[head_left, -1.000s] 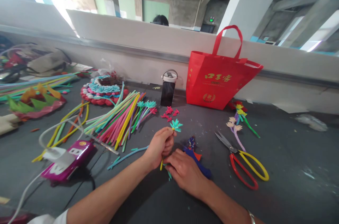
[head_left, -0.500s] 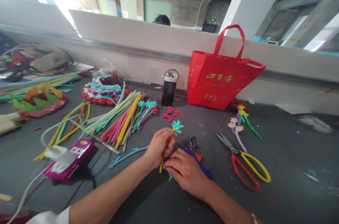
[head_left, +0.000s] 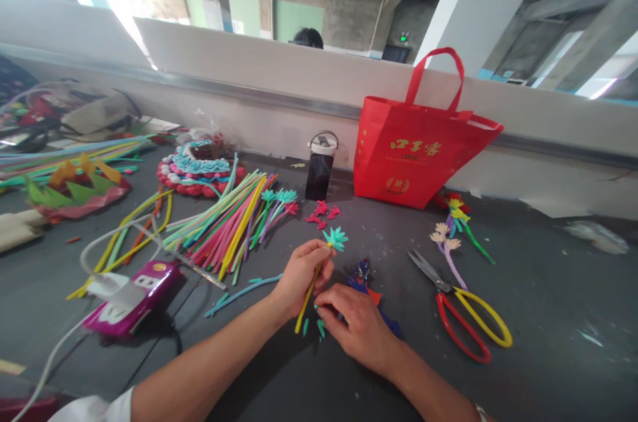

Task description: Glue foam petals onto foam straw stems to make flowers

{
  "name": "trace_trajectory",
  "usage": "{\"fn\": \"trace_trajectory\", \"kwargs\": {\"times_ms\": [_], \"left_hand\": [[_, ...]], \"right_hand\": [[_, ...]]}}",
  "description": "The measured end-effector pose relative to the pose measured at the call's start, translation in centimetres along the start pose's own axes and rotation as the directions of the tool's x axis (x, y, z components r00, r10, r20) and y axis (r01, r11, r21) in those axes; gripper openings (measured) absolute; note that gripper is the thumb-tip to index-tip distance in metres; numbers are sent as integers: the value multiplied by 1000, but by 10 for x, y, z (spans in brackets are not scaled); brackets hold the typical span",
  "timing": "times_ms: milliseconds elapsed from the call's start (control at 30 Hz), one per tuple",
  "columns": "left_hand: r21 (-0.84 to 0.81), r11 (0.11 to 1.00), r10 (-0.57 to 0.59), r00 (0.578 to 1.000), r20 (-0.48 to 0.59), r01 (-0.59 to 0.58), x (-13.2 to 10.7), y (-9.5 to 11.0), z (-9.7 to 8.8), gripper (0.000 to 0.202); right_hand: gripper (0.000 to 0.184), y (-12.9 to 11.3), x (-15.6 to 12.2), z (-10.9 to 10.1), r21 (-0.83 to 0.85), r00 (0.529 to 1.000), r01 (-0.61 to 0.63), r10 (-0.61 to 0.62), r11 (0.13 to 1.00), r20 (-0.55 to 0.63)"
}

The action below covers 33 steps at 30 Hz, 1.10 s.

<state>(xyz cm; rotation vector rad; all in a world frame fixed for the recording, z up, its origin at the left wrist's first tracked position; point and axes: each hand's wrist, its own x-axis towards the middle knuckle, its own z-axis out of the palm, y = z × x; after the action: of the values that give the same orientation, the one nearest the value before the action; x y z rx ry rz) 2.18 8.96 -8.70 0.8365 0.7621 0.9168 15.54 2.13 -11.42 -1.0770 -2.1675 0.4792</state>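
My left hand (head_left: 308, 272) is closed around the yellow stem of a pipe cleaner flower (head_left: 335, 238), whose turquoise petals stick out above the thumb. The stem's lower end slants out below the fingers. Close beside it, my right hand (head_left: 351, 319) pinches a small turquoise petal (head_left: 316, 306) between thumb and fingertips; only its tip shows. A few loose turquoise petals (head_left: 320, 327) lie on the dark table (head_left: 279, 379) under the hands. A dark blue item with an orange part (head_left: 363, 276) lies behind my right hand, partly covered by it.
Scissors (head_left: 441, 286) lie open at right, near finished flowers (head_left: 445, 236). A red bag (head_left: 419, 156) and a bottle (head_left: 321, 166) stand at the back, with pink pieces (head_left: 321, 210) in front. Left are pipe cleaners (head_left: 229, 226) and a purple power strip (head_left: 132, 299) with cables.
My right hand has lifted slightly from the tabletop with a petal between its fingertips, uncovering loose petals below. The flower stays in my left hand, with more of its stem showing.
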Motion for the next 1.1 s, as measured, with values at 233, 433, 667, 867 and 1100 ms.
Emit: {"fn": "trace_trajectory", "kwargs": {"times_ms": [233, 433, 667, 867, 1100], "left_hand": [[-94, 995, 35, 994, 105, -25, -1, 1, -2, 17], [-138, 989, 68, 990, 121, -51, -1, 4, -3, 18], [-160, 977, 151, 986, 71, -138, -3, 5, -4, 21], [-175, 967, 195, 980, 48, -184, -2, 4, -5, 21], [-186, 961, 220, 974, 56, -207, -2, 3, -5, 24]], "right_hand": [[12, -4, 1, -3, -104, 995, 83, -76, 991, 62], [16, 2, 2, -17, -238, 998, -16, 1, 971, -61], [22, 15, 6, -40, -471, 952, -302, 291, 829, -98], [64, 24, -9, -45, -579, 919, -344, 391, 739, -47], [63, 27, -13, -43, -567, 867, -385, 495, 729, 48]]}}
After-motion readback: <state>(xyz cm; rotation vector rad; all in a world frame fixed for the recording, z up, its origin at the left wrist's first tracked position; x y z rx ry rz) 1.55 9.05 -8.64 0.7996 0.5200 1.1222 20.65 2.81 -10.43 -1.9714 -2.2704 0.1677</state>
